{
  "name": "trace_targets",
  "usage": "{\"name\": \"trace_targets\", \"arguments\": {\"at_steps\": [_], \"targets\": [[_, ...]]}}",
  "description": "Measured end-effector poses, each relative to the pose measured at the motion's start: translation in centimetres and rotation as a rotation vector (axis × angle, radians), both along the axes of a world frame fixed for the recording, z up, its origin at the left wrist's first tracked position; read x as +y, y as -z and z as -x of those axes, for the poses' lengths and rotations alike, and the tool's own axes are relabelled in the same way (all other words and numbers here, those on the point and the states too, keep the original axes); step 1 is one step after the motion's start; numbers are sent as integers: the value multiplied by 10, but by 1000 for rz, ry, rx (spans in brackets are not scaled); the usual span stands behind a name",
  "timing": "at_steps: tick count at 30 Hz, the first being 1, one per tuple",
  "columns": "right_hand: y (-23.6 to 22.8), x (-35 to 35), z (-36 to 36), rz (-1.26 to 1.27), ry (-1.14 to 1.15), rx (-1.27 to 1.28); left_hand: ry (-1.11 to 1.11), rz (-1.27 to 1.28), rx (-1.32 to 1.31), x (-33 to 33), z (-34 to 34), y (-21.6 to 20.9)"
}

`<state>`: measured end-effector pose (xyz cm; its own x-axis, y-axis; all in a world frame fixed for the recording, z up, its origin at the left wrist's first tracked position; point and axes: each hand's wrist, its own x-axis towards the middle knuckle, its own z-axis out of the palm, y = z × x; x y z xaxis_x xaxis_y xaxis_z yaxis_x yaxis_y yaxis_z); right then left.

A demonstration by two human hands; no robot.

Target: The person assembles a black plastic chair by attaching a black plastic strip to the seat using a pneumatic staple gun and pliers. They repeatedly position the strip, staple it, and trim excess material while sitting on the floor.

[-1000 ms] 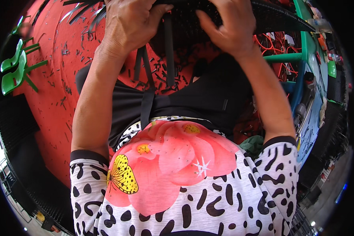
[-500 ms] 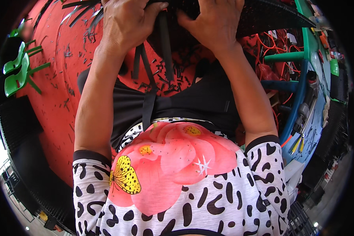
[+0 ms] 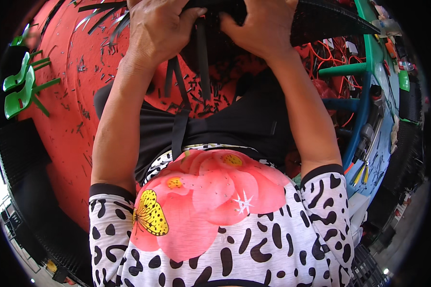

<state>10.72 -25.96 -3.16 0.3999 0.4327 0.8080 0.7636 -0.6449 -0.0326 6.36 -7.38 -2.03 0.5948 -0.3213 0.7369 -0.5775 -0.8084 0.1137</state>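
Note:
At the top edge, both hands are on a dark woven piece (image 3: 321, 24) of black flat strips. My left hand (image 3: 160, 28) is bent over its near edge, thumb pointing right beside a hanging black strip (image 3: 203, 62). Across from it, my right hand (image 3: 266, 28) grips the same piece, its thumb pointing left toward the other thumb. Most fingers of both hands are cut off by the frame or hidden behind the work. Loose strip ends (image 3: 105, 16) fan out left of my left hand, and another long strip (image 3: 179, 129) trails down over my lap.
Short black offcuts (image 3: 206, 103) litter the red floor covering (image 3: 72, 143). Green chairs (image 3: 21, 98) stand at left. A green and blue frame (image 3: 354, 124) on the right adjoins a light blue surface (image 3: 380, 143) with yellow-handled tools (image 3: 361, 174). Orange cords (image 3: 337, 60) lie beneath.
Both hands have shifted slightly to the right and down, keeping hold of the black woven piece. The thumbs stay in nearly the same pose.

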Motion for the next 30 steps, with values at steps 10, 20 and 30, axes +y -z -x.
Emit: {"name": "trace_targets", "arguments": {"at_steps": [10, 20, 30], "targets": [[-15, -10, -4, 143, -87, 16, 28, 25, -46, 2, 3, 3], [-40, -19, 0, 323, -215, 288, -25, -21, 30, -4, 14, 6], [-29, -79, -15, 419, -33, 46, -18, -17, 52, -4, 16, 2]]}}
